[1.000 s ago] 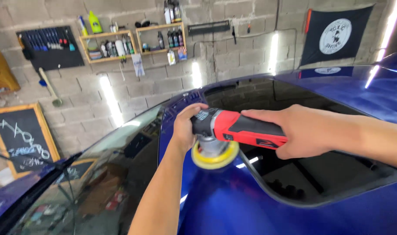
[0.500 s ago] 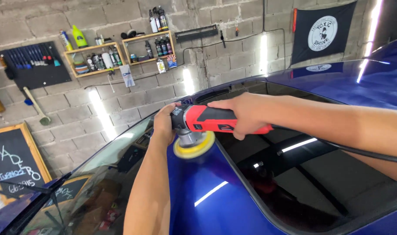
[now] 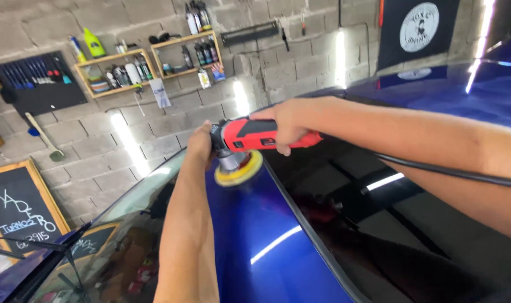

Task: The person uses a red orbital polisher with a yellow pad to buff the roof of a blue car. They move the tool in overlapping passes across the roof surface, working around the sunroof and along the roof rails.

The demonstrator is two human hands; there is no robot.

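**Polisher on the blue roof, both hands on it**

Red polisher (image 3: 255,137) sits at the front edge of the car roof (image 3: 255,235), its yellow pad (image 3: 239,170) flat on the blue paint, just beside the dark sunroof glass (image 3: 390,224). Right hand (image 3: 286,124) is wrapped around the red body from above, fingers curled under, firmly closed on it; the body runs out of that fist toward the head. Left hand (image 3: 202,143) cups the black head of the tool from the front, palm against it; fingers are hidden behind, so how tightly it closes cannot be told. The pad lies below and between the two hands. Black cord (image 3: 451,171) trails from the tool's rear under the right forearm. Windshield (image 3: 121,235) slopes down to the left of the roof. Behind, a block wall carries wooden shelves (image 3: 149,64) with bottles, a dark tool board (image 3: 34,81), a chalkboard (image 3: 17,210) low on the left, a dark banner (image 3: 418,28) upper right.
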